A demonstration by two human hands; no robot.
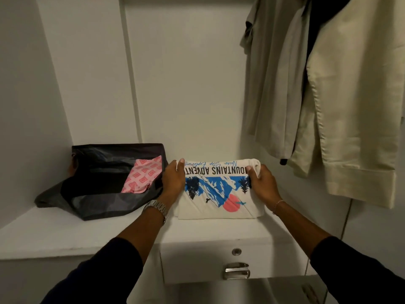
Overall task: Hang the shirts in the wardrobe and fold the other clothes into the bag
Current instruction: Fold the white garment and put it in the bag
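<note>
Just below the centre of the frame, a folded white T-shirt [219,189] with a blue mountain print, a pink sun and upside-down black lettering lies on the white wardrobe shelf [65,233]. At the shirt's left edge the left hand [173,181] grips the fabric, fingers curled over the far corner; a metal watch [156,208] sits on that wrist. At the right edge the right hand [263,183] pinches a bunched fold of the same shirt between thumb and fingers, a thin bracelet [277,204] on its wrist. Both dark sleeves enter from the bottom corners. Left of centre, just beside the left hand, a dark bag [96,194] lies open on the shelf with a pink patterned garment [143,174] folded inside. In the upper right, beige shirts [341,106] hang in the wardrobe. Below the shelf, at lower centre, is a drawer [219,260] with a metal handle [237,270].
</note>
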